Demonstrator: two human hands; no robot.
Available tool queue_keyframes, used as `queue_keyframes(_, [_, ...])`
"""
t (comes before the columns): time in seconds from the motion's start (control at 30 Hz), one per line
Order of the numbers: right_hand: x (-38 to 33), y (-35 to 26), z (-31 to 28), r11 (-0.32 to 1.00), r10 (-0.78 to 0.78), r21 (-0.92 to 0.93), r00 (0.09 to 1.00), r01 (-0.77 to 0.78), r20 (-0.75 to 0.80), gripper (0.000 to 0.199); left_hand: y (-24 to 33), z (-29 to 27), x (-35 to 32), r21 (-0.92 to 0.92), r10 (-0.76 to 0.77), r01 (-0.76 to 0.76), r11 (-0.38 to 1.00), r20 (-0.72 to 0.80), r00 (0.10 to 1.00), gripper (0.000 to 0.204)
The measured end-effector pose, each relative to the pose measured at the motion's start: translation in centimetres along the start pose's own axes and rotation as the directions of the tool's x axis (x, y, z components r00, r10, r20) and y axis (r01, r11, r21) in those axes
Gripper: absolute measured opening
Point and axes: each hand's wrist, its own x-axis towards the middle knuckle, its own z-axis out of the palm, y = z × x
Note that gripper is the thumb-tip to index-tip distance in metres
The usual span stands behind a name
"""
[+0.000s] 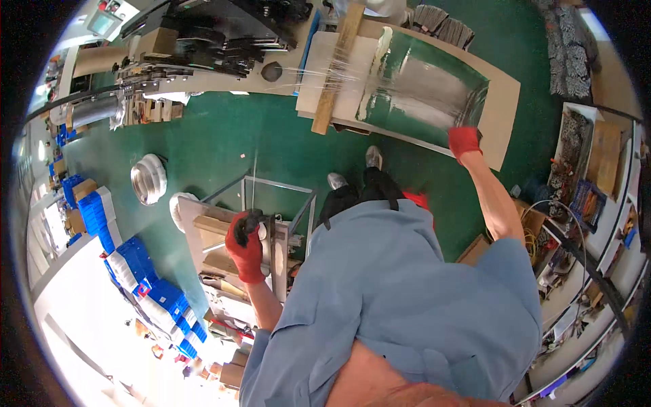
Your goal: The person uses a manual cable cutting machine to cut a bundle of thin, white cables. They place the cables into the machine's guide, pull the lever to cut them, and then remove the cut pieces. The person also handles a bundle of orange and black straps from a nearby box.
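Observation:
My left hand [244, 247], in a red glove with dark fingers, is raised over a low stand at my left. Its fingers are curled, and a thin pale strand [253, 176] runs up from them; what lies inside the grip is hidden. At the near right corner of a green sheet [386, 115] with a shiny grey middle is my right hand [464, 142], also red-gloved. It looks closed, its fingers mostly hidden against the sheet's edge. The sheet lies on a tan board [503, 112]. Fine clear strands spread from the sheet's left side across a wooden bar [337, 71].
A metal-framed stand [278, 186] holding wood pieces is beside my left arm. A round metal ring-shaped part [148, 179] rests on the green floor. Blue boxes [139, 261] line the left, black machinery [210, 41] stands at far left, and loaded shelves [583, 176] run along the right.

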Motion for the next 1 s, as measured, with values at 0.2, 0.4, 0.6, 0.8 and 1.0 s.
queue_keyframes(0.2, [-11.8, 6.3, -2.7, 0.995, 0.065, 0.084, 0.994, -0.057, -0.092, 0.012, -1.6, -0.2, 2.5, -0.091, 0.102, -0.109, 0.990, -0.074, 0.992, 0.023])
queue_keyframes(0.4, [-21.2, 9.4, -8.4, 0.973, 0.211, 0.138, 0.959, -0.186, -0.189, 0.022, -3.6, -1.0, 4.5, -0.401, 0.117, -0.184, 0.898, -0.184, 0.976, 0.023])
queue_keyframes(0.6, [-18.9, 6.7, -11.4, 0.954, 0.150, 0.297, 0.931, -0.048, -0.332, 0.027, -5.2, -2.6, 4.5, -0.455, 0.125, -0.230, 0.860, -0.249, 0.960, 0.025])
queue_keyframes(0.8, [-8.1, 1.6, -10.2, 0.917, 0.067, 0.378, 0.881, 0.131, -0.468, 0.029, -5.6, -5.4, 0.9, -0.376, 0.041, -0.198, 0.905, -0.387, 0.921, 0.025])
queue_keyframes(1.0, [-0.1, -0.2, -9.9, 0.942, 0.020, 0.312, 0.908, 0.123, -0.419, 0.037, -5.6, -7.3, -3.4, -0.291, -0.025, -0.127, 0.948, -0.467, 0.884, 0.022])
